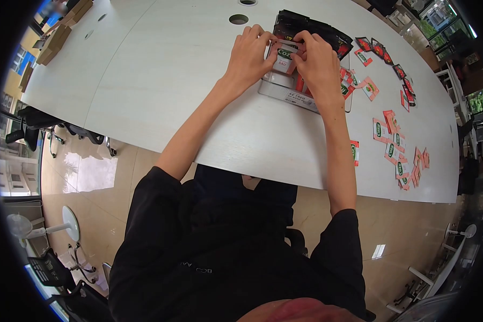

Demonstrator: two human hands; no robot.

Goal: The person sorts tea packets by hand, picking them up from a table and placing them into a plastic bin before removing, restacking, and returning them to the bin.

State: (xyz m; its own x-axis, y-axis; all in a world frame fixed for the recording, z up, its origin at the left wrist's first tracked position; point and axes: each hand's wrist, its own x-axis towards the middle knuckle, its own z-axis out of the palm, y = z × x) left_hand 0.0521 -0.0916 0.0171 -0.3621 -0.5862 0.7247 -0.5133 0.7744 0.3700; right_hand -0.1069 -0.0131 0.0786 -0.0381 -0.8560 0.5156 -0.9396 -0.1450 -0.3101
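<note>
Pink packet [283,63] is upright between the person's two hands, over the left part of the rack [273,91], its printed face toward the person. The left hand [248,56] pinches its left edge between thumb and fingers; the right hand [319,67] has its thumb and fingertips at the right edge and top, apparently pinching too, though the exact contact is partly hidden. Neither hand is spread flat.

Sorting looks partway along, judging by the layout. Black packets [300,24] are already gathered close together at the rack's far side, and a red strip [299,83] shows inside it, below the hands. The held packet is not yet released, and whether its lower edge rests on the rack cannot be told.

Much remains loose. Pink packets [380,130] lie scattered and overlapping on the table [241,137], right of the rack and nearer the person, while dark red packets [378,48] form a curved line farther right of it. A few red-and-pink packets [347,80] sit at the rack's right end; whether inside or beside it is unclear.
</note>
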